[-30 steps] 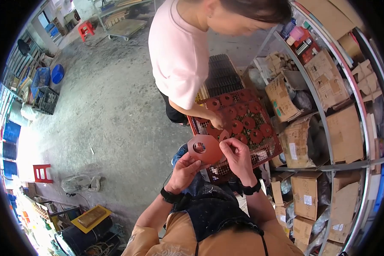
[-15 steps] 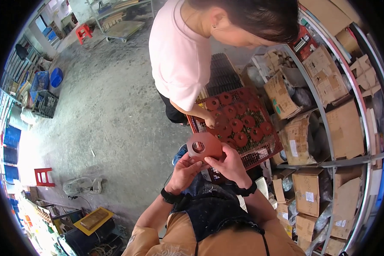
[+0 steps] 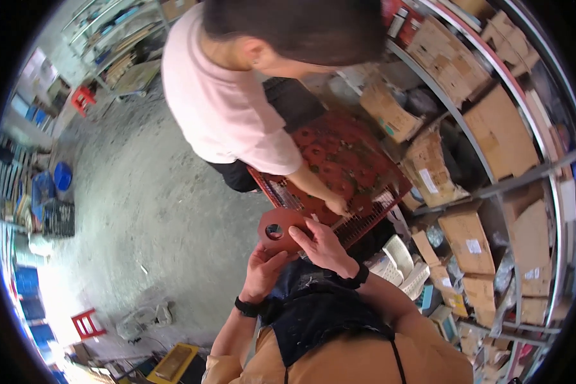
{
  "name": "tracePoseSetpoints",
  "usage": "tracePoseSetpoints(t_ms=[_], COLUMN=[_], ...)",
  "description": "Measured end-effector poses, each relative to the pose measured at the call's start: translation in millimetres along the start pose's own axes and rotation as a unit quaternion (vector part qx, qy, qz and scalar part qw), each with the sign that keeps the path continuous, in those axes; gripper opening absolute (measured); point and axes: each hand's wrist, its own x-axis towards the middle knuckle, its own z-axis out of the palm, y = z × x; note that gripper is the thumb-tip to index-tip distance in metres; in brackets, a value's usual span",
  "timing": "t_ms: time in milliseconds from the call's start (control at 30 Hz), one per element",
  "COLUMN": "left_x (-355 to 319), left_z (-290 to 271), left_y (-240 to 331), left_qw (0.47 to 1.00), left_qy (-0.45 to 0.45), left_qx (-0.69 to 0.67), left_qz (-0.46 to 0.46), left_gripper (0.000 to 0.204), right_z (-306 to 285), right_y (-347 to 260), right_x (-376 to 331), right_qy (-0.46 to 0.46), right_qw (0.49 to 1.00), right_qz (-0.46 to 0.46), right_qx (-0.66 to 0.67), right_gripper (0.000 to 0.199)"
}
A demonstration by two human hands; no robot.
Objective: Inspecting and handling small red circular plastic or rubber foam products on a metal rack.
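Observation:
In front of my body I hold a reddish-brown flat plate [image 3: 283,221] with angled edges and one round hole toward its left end. My left hand [image 3: 261,272] pinches its lower edge. My right hand [image 3: 326,248] grips the right end, with the thumb lying across the top face. Just beyond is a red plastic crate [image 3: 397,189] bearing several reddish-brown ring-shaped parts [image 3: 314,153]. A co-worker's hand [image 3: 336,205] reaches down over the near part of that crate; what its fingers touch is too blurred to tell.
The co-worker in a pink top [image 3: 217,96] leans in from beyond. Metal shelving with cardboard boxes [image 3: 464,237] runs along my right. A white plastic basket [image 3: 400,259] stands by my right forearm. Concrete floor [image 3: 134,192] stretches left, with a red stool [image 3: 88,324] and a plastic bag [image 3: 144,320].
The view has shifted, and the plate now lies more to the left in my hands' grip. The co-worker leans farther over, with the hand moved toward the crate's near edge.

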Motion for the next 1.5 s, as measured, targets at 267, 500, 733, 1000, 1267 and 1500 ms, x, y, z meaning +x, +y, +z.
tracePoseSetpoints(t_ms=[267, 500, 733, 1000, 1267, 1500], left_x=[1.3, 0.3, 2.7, 8.6, 12.3, 15.1], left_z=[7.8, 6.8, 3.2, 11.3, 12.0, -6.5], left_y=[1.2, -0.4, -1.3, 6.1, 6.3, 0.2], left_qw=[0.995, 0.982, 0.98, 0.916, 0.946, 0.937], left_qy=[-0.003, 0.03, 0.046, 0.054, -0.002, 0.039], left_qx=[0.087, 0.172, 0.173, 0.392, 0.293, 0.321], left_qz=[-0.045, -0.071, -0.083, -0.061, -0.138, -0.131], left_gripper=[0.038, 0.033, 0.032, 0.046, 0.046, 0.039], right_z=[-6.6, -10.0, -17.2, -20.8, -24.8, -25.6], right_y=[8.8, 12.1, 20.1, 20.4, 26.3, 35.0], right_x=[-15.3, -28.0, -38.1, -48.0, -48.5, -52.6], right_qy=[0.008, -0.002, -0.059, -0.157, -0.156, -0.158], right_qw=[0.994, 0.986, 0.981, 0.949, 0.942, 0.961], right_qz=[0.063, 0.115, 0.141, 0.206, 0.154, 0.153], right_qx=[0.088, 0.124, 0.118, 0.177, 0.255, 0.17], right_gripper=[0.031, 0.034, 0.034, 0.037, 0.036, 0.036])
